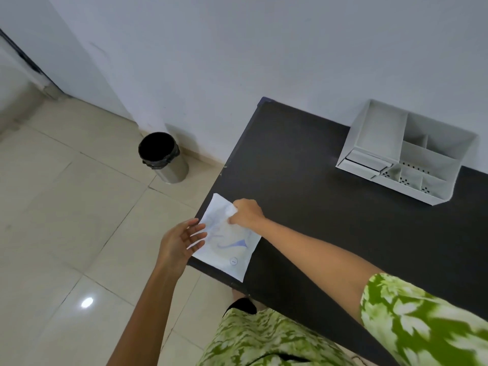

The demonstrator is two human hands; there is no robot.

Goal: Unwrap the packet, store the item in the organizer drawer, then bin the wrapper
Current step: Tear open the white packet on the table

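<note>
A flat white packet [229,243] with faint blue print lies at the left front corner of the dark table [330,207], hanging slightly over the edge. My right hand [247,213] is shut on the packet's upper part, pinching it near the far end. My left hand [182,240] is open beside the packet's left edge, fingertips touching or nearly touching it. A white organizer [406,151] with several compartments and a small drawer at its front left stands at the table's far right, against the wall. A steel bin [164,157] with a black liner stands on the floor to the left.
Beige floor tiles [66,220] spread left of the table. A pale wall [237,62] runs behind the table and bin. My green patterned clothing [264,336] fills the lower frame.
</note>
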